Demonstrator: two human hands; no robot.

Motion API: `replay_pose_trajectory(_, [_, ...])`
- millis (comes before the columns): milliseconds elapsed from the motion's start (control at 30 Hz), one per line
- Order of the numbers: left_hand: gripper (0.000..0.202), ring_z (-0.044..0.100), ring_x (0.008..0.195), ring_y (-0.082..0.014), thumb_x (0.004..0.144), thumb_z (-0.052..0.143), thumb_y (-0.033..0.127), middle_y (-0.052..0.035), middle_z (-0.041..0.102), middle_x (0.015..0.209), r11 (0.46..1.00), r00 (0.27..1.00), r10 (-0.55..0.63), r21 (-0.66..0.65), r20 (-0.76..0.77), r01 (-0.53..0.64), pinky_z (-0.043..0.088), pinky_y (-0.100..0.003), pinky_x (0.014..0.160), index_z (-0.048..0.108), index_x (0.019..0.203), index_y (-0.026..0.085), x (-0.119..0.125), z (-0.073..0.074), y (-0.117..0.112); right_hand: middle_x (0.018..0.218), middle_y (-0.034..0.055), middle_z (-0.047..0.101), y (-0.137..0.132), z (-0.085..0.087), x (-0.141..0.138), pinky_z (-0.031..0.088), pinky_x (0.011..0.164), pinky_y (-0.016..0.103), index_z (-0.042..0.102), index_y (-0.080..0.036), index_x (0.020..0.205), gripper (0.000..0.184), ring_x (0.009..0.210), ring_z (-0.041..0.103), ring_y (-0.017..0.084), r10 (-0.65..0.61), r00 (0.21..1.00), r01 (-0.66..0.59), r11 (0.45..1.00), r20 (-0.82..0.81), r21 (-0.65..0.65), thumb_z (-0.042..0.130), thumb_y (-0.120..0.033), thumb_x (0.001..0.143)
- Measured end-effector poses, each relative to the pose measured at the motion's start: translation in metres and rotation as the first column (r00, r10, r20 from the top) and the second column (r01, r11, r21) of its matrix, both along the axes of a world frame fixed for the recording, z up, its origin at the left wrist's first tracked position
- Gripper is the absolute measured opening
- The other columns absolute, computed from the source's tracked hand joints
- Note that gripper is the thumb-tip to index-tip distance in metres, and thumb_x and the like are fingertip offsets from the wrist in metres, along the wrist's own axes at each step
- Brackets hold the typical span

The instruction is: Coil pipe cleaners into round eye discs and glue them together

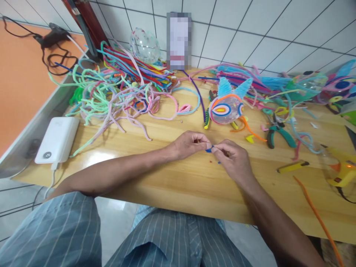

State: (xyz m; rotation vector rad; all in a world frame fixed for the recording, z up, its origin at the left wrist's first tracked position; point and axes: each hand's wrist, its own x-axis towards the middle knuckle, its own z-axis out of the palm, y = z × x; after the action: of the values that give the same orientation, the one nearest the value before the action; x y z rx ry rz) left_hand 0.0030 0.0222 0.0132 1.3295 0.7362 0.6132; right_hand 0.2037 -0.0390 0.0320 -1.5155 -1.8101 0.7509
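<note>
Between my two hands is a short blue piece of pipe cleaner (209, 150), mostly covered by fingers. My left hand (194, 142) pinches one side of it, and my right hand (232, 155) pinches the other, the fingertips almost meeting just above the wooden table (167, 178). A clear round ball decorated as a fish (226, 109) sits behind the hands, with light blue fuzzy fins, an orange edge and a ringed eye. Green-and-yellow plier handles (206, 120) show beside it. A tiny blue scrap (219, 162) lies by my right hand.
Piles of pipe cleaners (105, 92) fill the back left. A phone (179, 40) leans on the tiled wall. Rightward lie teal-handled pliers (279, 135), a yellow cutter (293, 167), a yellow glue gun (343, 170) and an orange pipe cleaner (317, 215). A white power bank (57, 140) is at left.
</note>
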Motion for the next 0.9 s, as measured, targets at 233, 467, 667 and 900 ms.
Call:
replay_pose_trajectory(233, [0.020,0.056,0.068,-0.0098,0.085,0.072,0.032,-0.0006,0.069,0.075,0.997,0.994,-0.003,0.072,-0.106,0.011,0.043,-0.022,0.065,0.072,0.083,0.012,0.000,0.002,-0.002,0.065,-0.0008,0.058,0.002,0.001,0.001,0.039,0.059,0.030,0.074,-0.022,0.073,0.020,0.059,0.052,0.014,0.014,0.998,-0.019,0.997,-0.062,-0.077,0.064,-0.031,0.087])
replay_pose_trajectory(467, [0.030,0.049,0.065,-0.0084,0.081,0.076,0.042,0.0016,0.063,0.070,0.990,0.993,0.113,-0.087,0.012,-0.112,0.038,-0.023,0.065,0.069,0.081,0.012,0.002,-0.002,-0.002,0.071,-0.0002,0.065,0.006,0.006,0.006,0.042,0.061,0.030,0.079,-0.023,0.082,0.020,0.065,0.055,0.015,-0.116,0.984,0.094,0.983,-0.137,-0.159,0.067,-0.037,0.086])
replay_pose_trajectory(667, [0.033,0.047,0.065,-0.0093,0.078,0.080,0.046,0.0043,0.055,0.064,0.987,0.992,0.115,-0.117,0.041,-0.110,0.038,-0.025,0.066,0.068,0.080,0.014,0.004,0.002,-0.006,0.071,0.0009,0.064,0.004,0.007,0.005,0.041,0.060,0.031,0.079,-0.025,0.074,0.016,0.064,0.056,0.016,-0.101,0.989,0.096,0.994,-0.104,-0.055,0.068,-0.031,0.084])
replay_pose_trajectory(900, [0.036,0.054,0.071,-0.0101,0.077,0.080,0.047,0.0017,0.063,0.073,0.976,0.980,0.181,-0.143,0.089,-0.167,0.044,-0.025,0.073,0.067,0.083,0.014,0.008,-0.003,-0.011,0.069,-0.0001,0.065,0.004,0.007,0.005,0.041,0.061,0.030,0.078,-0.024,0.075,0.019,0.064,0.056,0.015,-0.066,0.989,0.047,0.988,-0.135,-0.145,0.068,-0.035,0.086])
